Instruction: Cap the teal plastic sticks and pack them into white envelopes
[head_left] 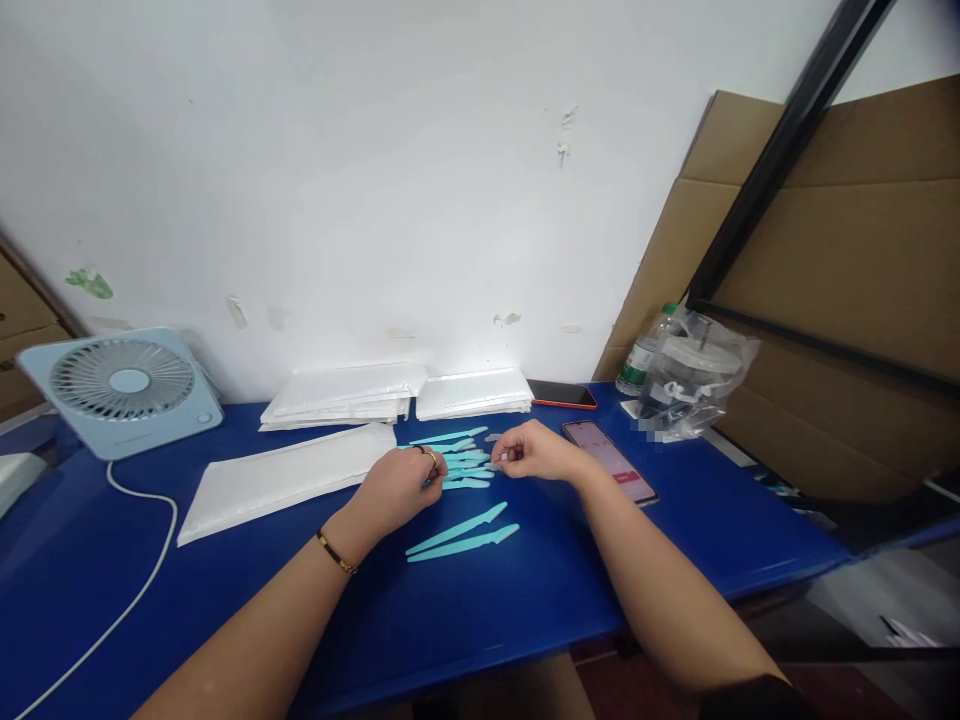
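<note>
Several slim turquoise eyebrow razors lie side by side on the blue table. My left hand is closed over the handle end of this group, its fingers curled around one razor. At the blade end, my right hand pinches a small clear piece, perhaps a blade cap, against a razor tip. The fingers partly hide that contact. Nearer to me, two more turquoise razors rest apart from the group, with their tips pointing right.
White padded mailers are stacked along the wall, and one long mailer lies beside my left hand. A lit phone sits by my right forearm. A blue fan with a cable stands left; a bagged cup stands right.
</note>
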